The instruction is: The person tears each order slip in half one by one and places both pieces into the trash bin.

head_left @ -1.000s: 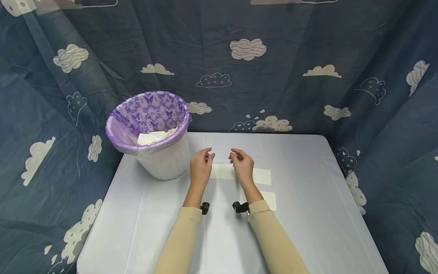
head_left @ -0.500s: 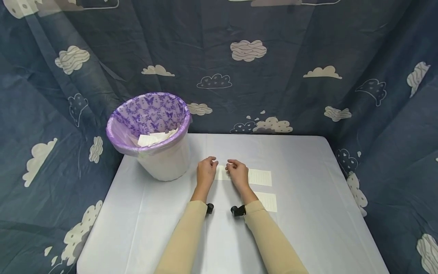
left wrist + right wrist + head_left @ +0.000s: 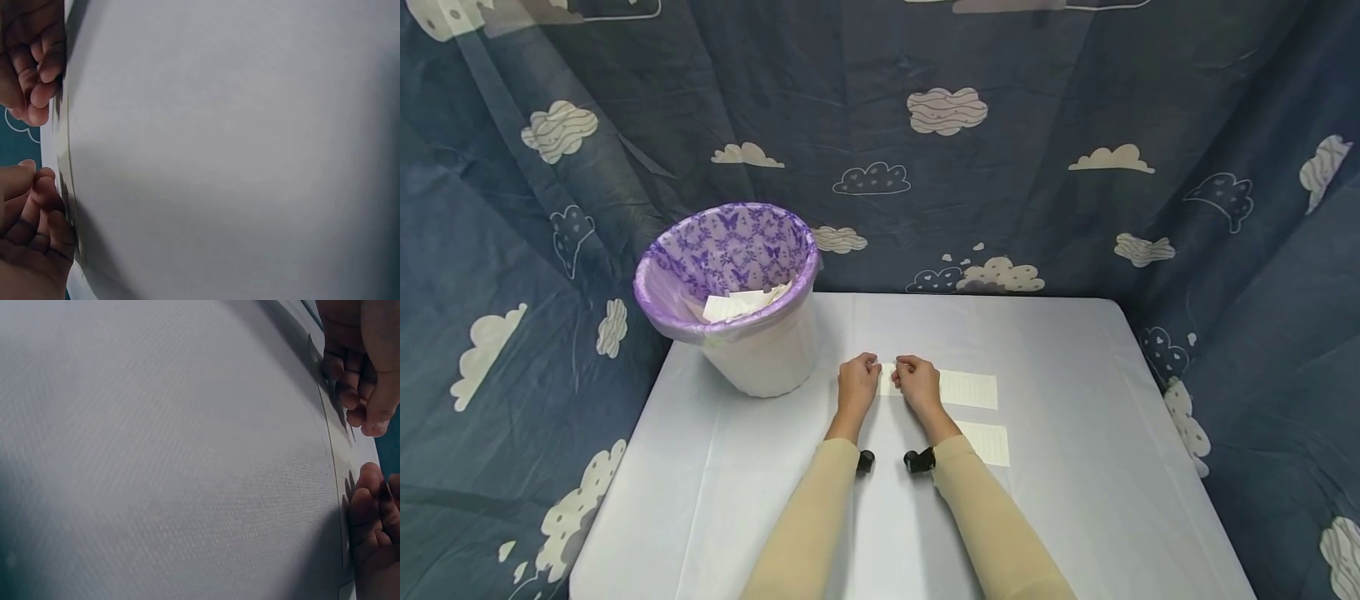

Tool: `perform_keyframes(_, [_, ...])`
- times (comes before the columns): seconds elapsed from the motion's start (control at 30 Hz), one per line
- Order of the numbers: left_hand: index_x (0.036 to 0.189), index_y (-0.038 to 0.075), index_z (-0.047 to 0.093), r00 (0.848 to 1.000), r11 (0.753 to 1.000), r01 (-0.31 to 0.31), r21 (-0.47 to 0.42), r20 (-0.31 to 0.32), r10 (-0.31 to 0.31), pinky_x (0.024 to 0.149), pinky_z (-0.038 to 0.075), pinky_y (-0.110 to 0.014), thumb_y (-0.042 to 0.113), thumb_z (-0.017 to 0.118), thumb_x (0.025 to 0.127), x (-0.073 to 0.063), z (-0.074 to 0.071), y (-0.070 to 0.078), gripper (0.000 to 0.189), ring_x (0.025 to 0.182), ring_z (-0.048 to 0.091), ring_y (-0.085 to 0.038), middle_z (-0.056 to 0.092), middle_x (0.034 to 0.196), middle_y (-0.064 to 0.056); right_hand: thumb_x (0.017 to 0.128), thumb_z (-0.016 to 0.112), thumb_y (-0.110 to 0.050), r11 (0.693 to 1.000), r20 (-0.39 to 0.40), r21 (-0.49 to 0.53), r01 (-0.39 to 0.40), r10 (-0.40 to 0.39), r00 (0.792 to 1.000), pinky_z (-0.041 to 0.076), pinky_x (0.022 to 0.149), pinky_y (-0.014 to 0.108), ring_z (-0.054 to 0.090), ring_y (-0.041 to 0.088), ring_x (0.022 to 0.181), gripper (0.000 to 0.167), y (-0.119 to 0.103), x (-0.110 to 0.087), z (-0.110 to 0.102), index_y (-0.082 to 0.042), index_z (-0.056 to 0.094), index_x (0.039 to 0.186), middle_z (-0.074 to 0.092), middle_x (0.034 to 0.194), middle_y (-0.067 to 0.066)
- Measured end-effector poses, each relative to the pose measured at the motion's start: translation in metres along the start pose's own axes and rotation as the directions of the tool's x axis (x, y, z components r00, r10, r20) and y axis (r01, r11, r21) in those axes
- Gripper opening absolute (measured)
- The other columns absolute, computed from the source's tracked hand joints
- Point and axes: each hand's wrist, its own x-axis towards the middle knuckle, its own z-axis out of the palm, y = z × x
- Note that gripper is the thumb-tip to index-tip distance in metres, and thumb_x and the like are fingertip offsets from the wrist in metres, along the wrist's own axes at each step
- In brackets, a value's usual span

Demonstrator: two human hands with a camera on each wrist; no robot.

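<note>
A pale cream, lined paper-like strip lies flat on the white table, partly hidden by the hands. My left hand is over its left end, fingers loosely curled and the thumb near the fingertips. Close beside it, my right hand hovers over the strip's middle with similarly bent fingers. Both wrist views show finger shadows on the strip and nothing visible between the fingertips of the left hand or the right hand. A second cream piece lies nearer, partly behind the right forearm.
At the back left stands a white bin lined with a purple butterfly-patterned bag. Several cream pieces lie inside it. Dark blue curtains with cloud prints surround the white table.
Both hands have come closer together and moved slightly nearer to the body, lower over the strip. The bin and the cream pieces stay where they were.
</note>
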Motion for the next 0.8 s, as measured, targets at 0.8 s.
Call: perform_keyframes(0.8, [0.097,0.006,0.079,0.994,0.999,0.028,-0.021,0.108,-0.026,0.062,0.043,-0.024,0.014,0.072,0.101,0.0017,-0.0016,0.0036,0.011,0.068,0.055,-0.013,0.070,0.078,-0.005,0.105,0.063,-0.013,0.997,0.135,-0.075,0.014,-0.003,0.991,0.046,0.058,0.020,0.058,0.007,0.060,0.013,-0.0005,0.0003,0.0006,-0.002,0.070,0.107,0.074,0.077,0.009])
